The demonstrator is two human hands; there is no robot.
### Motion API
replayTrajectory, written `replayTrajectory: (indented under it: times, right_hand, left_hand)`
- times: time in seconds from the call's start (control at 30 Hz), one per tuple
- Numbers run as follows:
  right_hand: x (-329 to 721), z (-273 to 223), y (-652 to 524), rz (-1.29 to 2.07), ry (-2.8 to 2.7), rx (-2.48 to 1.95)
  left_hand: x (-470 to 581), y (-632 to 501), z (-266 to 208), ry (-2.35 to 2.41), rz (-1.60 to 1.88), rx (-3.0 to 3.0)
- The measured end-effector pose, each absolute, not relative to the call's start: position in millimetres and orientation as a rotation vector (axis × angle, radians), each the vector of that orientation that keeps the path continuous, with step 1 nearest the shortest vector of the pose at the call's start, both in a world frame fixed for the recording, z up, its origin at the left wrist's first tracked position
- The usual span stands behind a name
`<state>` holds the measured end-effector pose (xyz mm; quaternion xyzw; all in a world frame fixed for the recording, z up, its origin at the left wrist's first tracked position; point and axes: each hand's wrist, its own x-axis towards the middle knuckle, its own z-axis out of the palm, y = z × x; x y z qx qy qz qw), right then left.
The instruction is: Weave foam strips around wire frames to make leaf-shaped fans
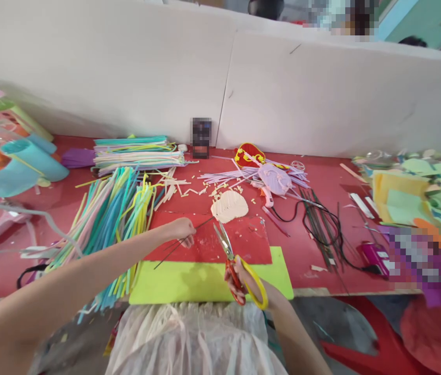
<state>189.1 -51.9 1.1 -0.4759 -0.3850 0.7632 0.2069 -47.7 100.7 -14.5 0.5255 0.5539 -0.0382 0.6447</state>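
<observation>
Work at a middle stage, as judged from the layout. Near the center of the frame, the cream oval piece (234, 205) lies flat on the tabletop (291, 250), its ribbed face apparently filled and its outline rounded; pale off-cuts (207, 182) scattered above and beside it suggest that trimming is largely done. Left of center, the left hand (183, 229) has its grip closed around thin dark wires (167, 256), one pointing toward the oval; whether they are cut to length cannot be told. At lower center, the right hand (241, 283) grasps the scissors (226, 245), their tips near that wire, contact unclear. The wires appear unattached to the oval, so any joining seems yet to be done. Upper right of center, a lilac piece (277, 178) lies apart, its degree of finish uncertain.
</observation>
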Motion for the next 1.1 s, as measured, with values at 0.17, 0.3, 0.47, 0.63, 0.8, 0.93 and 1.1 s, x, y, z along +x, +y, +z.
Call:
replayTrajectory:
  times: [0.17, 0.3, 0.47, 0.63, 0.8, 0.93, 1.1]
  right_hand:
    - [186, 4, -47, 2.110, -1.138, -1.441]
    - [181, -8, -45, 2.206, -1.115, -1.464]
    - [170, -16, -37, 2.292, -1.136, -1.474]
    - [161, -13, -28, 2.329, -1.103, -1.414]
    - [156, -16, -25, 2.272, -1.154, -1.435]
    - [155, -14, -22, 2.282, -1.173, -1.462]
    - [154, -7, -18, 2.309, -1.149, -1.443]
  left_hand:
    - [-62, 103, -3, 1.154, -0.050, 1.120]
    - [-67, 109, 4, 1.134, -0.018, 1.109]
    - [-66, 108, 13, 1.108, -0.022, 1.176]
    - [-65, 102, 17, 1.049, -0.078, 1.238]
    - [-64, 97, 13, 1.051, -0.127, 1.280]
    - [-61, 95, 16, 1.048, -0.151, 1.313]
    - [-60, 95, 20, 1.042, -0.144, 1.378]
